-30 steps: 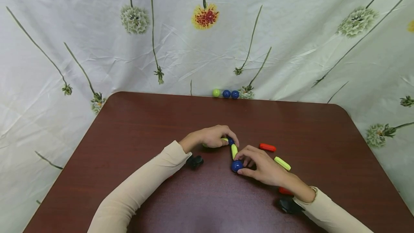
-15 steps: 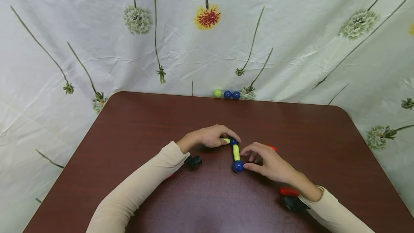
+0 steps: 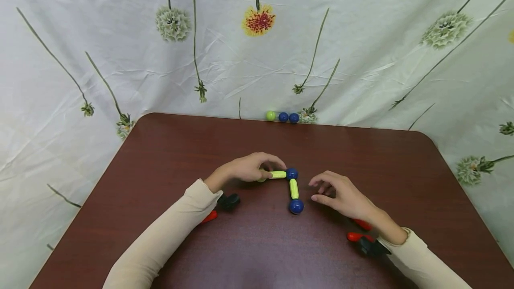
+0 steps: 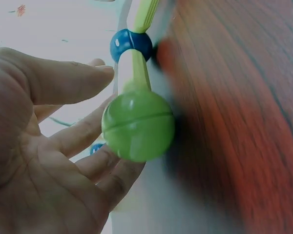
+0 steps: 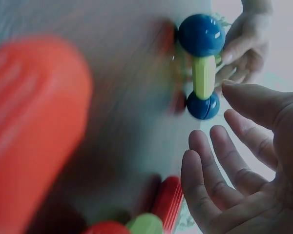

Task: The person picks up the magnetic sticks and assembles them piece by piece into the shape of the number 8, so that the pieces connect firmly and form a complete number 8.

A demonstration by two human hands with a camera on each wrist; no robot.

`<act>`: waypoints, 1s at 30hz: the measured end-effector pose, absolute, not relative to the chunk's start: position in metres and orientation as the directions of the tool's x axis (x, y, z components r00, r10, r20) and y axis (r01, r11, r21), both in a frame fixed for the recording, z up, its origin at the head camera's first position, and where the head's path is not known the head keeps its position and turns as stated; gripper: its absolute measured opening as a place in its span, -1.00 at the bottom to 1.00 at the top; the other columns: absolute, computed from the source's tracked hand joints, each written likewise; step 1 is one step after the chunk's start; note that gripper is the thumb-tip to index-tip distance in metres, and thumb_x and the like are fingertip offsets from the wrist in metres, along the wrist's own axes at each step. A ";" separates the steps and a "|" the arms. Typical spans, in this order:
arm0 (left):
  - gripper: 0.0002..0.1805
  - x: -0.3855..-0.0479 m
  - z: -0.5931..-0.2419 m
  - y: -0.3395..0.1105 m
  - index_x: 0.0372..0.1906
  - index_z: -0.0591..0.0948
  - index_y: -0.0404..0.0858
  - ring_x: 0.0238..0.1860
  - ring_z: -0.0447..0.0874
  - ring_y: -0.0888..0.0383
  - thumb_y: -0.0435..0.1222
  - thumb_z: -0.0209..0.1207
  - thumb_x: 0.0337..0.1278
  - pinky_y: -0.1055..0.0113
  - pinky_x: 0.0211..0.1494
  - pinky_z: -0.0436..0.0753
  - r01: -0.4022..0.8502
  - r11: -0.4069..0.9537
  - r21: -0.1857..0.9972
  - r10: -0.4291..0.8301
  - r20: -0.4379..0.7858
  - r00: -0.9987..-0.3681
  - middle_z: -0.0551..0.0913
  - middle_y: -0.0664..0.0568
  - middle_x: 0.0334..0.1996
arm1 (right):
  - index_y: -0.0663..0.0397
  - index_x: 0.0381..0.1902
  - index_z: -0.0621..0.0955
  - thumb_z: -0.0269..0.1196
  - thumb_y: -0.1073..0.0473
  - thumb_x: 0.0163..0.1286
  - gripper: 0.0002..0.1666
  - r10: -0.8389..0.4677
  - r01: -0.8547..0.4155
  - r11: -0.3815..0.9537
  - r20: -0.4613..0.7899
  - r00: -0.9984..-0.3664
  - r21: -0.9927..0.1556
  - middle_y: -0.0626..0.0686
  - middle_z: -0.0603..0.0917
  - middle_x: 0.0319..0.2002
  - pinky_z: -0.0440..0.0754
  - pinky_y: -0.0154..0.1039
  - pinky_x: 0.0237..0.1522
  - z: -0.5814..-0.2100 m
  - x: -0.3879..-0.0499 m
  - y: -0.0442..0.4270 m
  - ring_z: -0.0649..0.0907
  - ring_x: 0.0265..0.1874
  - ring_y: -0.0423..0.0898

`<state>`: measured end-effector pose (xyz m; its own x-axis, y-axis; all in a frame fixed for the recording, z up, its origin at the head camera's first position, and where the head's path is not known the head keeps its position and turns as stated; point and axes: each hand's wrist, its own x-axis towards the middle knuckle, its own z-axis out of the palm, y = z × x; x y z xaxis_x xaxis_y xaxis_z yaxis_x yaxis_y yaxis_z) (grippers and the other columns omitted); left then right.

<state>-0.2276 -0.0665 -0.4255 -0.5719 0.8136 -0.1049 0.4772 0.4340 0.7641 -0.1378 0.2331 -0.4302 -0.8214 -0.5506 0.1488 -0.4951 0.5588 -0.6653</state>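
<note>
Two yellow-green rods (image 3: 278,175) (image 3: 294,189) and blue balls are joined in an L on the table. One blue ball (image 3: 292,173) forms the corner and another blue ball (image 3: 296,206) ends the near arm. A light green ball (image 4: 138,126) ends the left arm, mostly hidden by the hand in the head view. My left hand (image 3: 249,167) hovers over that end, fingers loosely bent beside the ball and rod; the thumb looks apart from them in the left wrist view. Right of the L, my right hand (image 3: 341,196) holds nothing, fingers relaxed and spread.
Red rods (image 3: 358,237) (image 3: 362,224) lie by the right wrist, and another red rod (image 3: 209,216) by the left forearm. A light green rod (image 5: 145,224) shows in the right wrist view. A green ball (image 3: 271,116) and two blue balls (image 3: 283,117) (image 3: 294,118) sit at the far edge.
My right hand has let go of the near blue ball and moved right, away from it. My left hand has drawn left off the corner ball, uncovering it and the rod.
</note>
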 end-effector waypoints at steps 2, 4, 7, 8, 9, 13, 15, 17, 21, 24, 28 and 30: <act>-0.59 -0.229 -0.427 -0.071 0.22 0.59 -0.19 0.04 0.61 0.09 -0.48 0.12 0.33 0.32 0.00 0.57 0.469 0.425 0.774 0.813 -0.098 -0.575 0.64 -0.01 0.12 | 0.08 -0.02 0.64 0.43 0.22 0.28 -0.68 -0.540 -0.496 0.579 0.152 -0.828 -0.647 0.01 0.66 -0.12 0.67 -0.25 -0.21 -0.430 -0.140 0.237 0.65 -0.25 -0.15; -0.61 -0.229 -0.429 -0.076 0.19 0.61 -0.21 0.08 0.61 0.09 -0.49 0.12 0.32 0.33 0.03 0.57 0.460 0.418 0.784 0.811 -0.093 -0.578 0.65 -0.03 0.11 | 0.07 -0.03 0.64 0.44 0.25 0.26 -0.67 -0.526 -0.498 0.599 0.160 -0.835 -0.627 0.00 0.67 -0.14 0.66 -0.24 -0.20 -0.430 -0.144 0.241 0.64 -0.25 -0.13; -0.66 -0.230 -0.431 -0.082 0.15 0.63 -0.23 0.09 0.60 0.09 -0.47 0.13 0.33 0.35 0.04 0.58 0.429 0.410 0.805 0.804 -0.097 -0.586 0.64 -0.05 0.11 | 0.07 -0.05 0.65 0.44 0.29 0.24 -0.68 -0.506 -0.493 0.630 0.164 -0.847 -0.600 -0.01 0.68 -0.16 0.64 -0.25 -0.19 -0.430 -0.148 0.248 0.63 -0.25 -0.12; -0.68 -0.229 -0.431 -0.084 0.14 0.63 -0.23 0.06 0.61 0.10 -0.46 0.13 0.34 0.35 0.02 0.59 0.412 0.407 0.816 0.801 -0.102 -0.589 0.63 -0.06 0.10 | 0.07 -0.06 0.66 0.44 0.29 0.24 -0.69 -0.502 -0.492 0.638 0.166 -0.849 -0.592 -0.01 0.68 -0.16 0.63 -0.25 -0.19 -0.430 -0.150 0.250 0.63 -0.25 -0.12; -0.70 -0.229 -0.431 -0.085 0.13 0.63 -0.24 0.03 0.61 0.11 -0.45 0.14 0.35 0.35 0.02 0.60 0.398 0.402 0.824 0.800 -0.105 -0.591 0.63 -0.06 0.10 | 0.07 -0.06 0.66 0.44 0.30 0.24 -0.70 -0.498 -0.491 0.646 0.165 -0.851 -0.584 -0.02 0.68 -0.16 0.62 -0.25 -0.19 -0.430 -0.151 0.253 0.62 -0.25 -0.13; -0.74 -0.230 -0.433 -0.092 0.09 0.64 -0.23 -0.10 0.61 0.15 -0.41 0.16 0.37 0.36 -0.03 0.60 0.347 0.390 0.853 0.796 -0.122 -0.593 0.62 -0.05 0.06 | 0.05 -0.10 0.68 0.43 0.32 0.25 -0.74 -0.484 -0.485 0.670 0.164 -0.859 -0.563 -0.05 0.69 -0.16 0.60 -0.20 -0.18 -0.430 -0.155 0.260 0.61 -0.24 -0.14; -0.76 -0.230 -0.435 -0.095 0.07 0.65 -0.22 -0.09 0.60 0.17 -0.40 0.16 0.38 0.36 -0.03 0.59 0.325 0.387 0.863 0.793 -0.131 -0.595 0.63 -0.03 0.06 | 0.05 -0.13 0.68 0.43 0.34 0.24 -0.75 -0.483 -0.488 0.673 0.171 -0.859 -0.556 -0.04 0.69 -0.16 0.60 -0.14 -0.16 -0.430 -0.157 0.263 0.61 -0.23 -0.11; -0.76 -0.231 -0.437 -0.098 0.06 0.66 -0.21 -0.06 0.60 0.18 -0.39 0.16 0.38 0.36 -0.01 0.59 0.305 0.384 0.871 0.790 -0.139 -0.597 0.64 0.00 0.05 | 0.04 -0.15 0.69 0.42 0.35 0.23 -0.76 -0.485 -0.496 0.673 0.178 -0.856 -0.549 -0.05 0.69 -0.16 0.61 -0.10 -0.14 -0.430 -0.158 0.266 0.62 -0.22 -0.09; -0.76 -0.232 -0.439 -0.103 0.06 0.67 -0.23 -0.04 0.61 0.13 -0.40 0.16 0.37 0.33 0.01 0.58 0.271 0.370 0.889 0.784 -0.142 -0.604 0.66 -0.03 0.01 | 0.02 -0.18 0.71 0.41 0.37 0.23 -0.77 -0.494 -0.500 0.677 0.171 -0.853 -0.540 -0.04 0.69 -0.17 0.60 -0.11 -0.14 -0.431 -0.160 0.270 0.62 -0.22 -0.08; -0.76 -0.231 -0.441 -0.106 0.06 0.67 -0.24 -0.03 0.61 0.11 -0.41 0.17 0.36 0.32 0.02 0.58 0.245 0.357 0.901 0.780 -0.143 -0.610 0.67 -0.04 -0.01 | -0.01 -0.18 0.72 0.39 0.39 0.25 -0.77 -0.502 -0.492 0.675 0.147 -0.852 -0.549 -0.06 0.69 -0.19 0.59 -0.16 -0.18 -0.431 -0.162 0.273 0.61 -0.24 -0.11; -0.75 -0.231 -0.441 -0.109 0.08 0.66 -0.25 -0.02 0.61 0.11 -0.41 0.17 0.38 0.33 0.02 0.58 0.233 0.341 0.911 0.781 -0.137 -0.609 0.66 -0.05 0.01 | 0.00 -0.16 0.73 0.37 0.41 0.27 -0.75 -0.521 -0.493 0.661 0.127 -0.844 -0.566 -0.05 0.70 -0.19 0.58 -0.24 -0.25 -0.431 -0.163 0.276 0.61 -0.26 -0.14; -0.74 -0.230 -0.441 -0.110 0.09 0.66 -0.26 -0.02 0.60 0.10 -0.41 0.16 0.38 0.33 0.03 0.58 0.243 0.335 0.910 0.785 -0.127 -0.606 0.66 -0.06 0.01 | 0.03 -0.13 0.72 0.36 0.43 0.27 -0.74 -0.529 -0.488 0.653 0.112 -0.841 -0.579 -0.02 0.71 -0.18 0.59 -0.28 -0.29 -0.430 -0.163 0.277 0.60 -0.27 -0.16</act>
